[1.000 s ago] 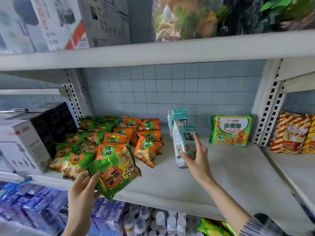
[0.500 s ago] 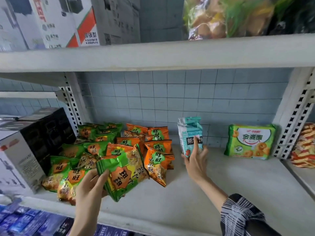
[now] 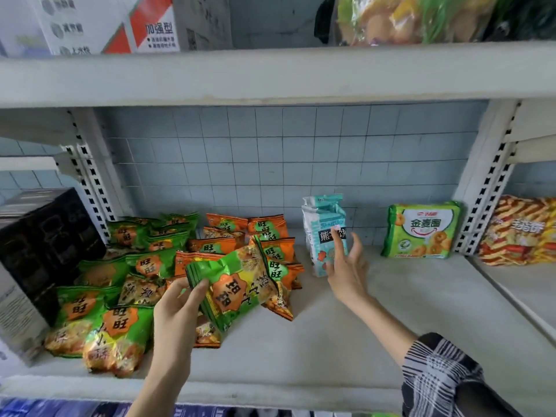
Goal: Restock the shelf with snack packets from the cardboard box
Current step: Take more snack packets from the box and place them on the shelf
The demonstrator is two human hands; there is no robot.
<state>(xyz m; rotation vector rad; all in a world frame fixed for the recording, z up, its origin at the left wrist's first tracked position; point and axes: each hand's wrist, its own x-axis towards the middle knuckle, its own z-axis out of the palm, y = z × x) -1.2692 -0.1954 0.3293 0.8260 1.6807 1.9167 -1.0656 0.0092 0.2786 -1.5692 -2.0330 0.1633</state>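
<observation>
- Two bare hands are at the middle shelf [image 3: 331, 350], whose board runs across the lower half of the frame.
- Left hand [image 3: 176, 314], lower centre-left, grasps a small stack of green snack packets [image 3: 237, 288] — thumb on the front, fingers curled behind. The stack is held up in front of the heap on the board.
- Right hand [image 3: 349, 275], centre right, grasps nothing. Its fingers are straight and spread, and the forefinger tip lies over the front of a teal-and-white biscuit bag [image 3: 320, 236]; I cannot tell whether it actually touches.
- That bag stands upright near the tiled back wall [image 3: 270, 164], just right of the heap.
- Orange packets [image 3: 266, 228] are piled at the back centre of the heap, and loose green packets [image 3: 117, 329] spread towards the lower left.
- A green ring-biscuit pack [image 3: 421, 231] stands against the wall, well apart to the right of the teal bag.
- At the left edge a black box [image 3: 45, 245] sits beside the green packets.
- Red-and-yellow striped packs [image 3: 517, 236] lie on the neighbouring shelf at the far right.
- A printed carton [image 3: 120, 22] stands on the top shelf, upper left.
- A checked sleeve [image 3: 445, 377] covers the right forearm, lower right.
</observation>
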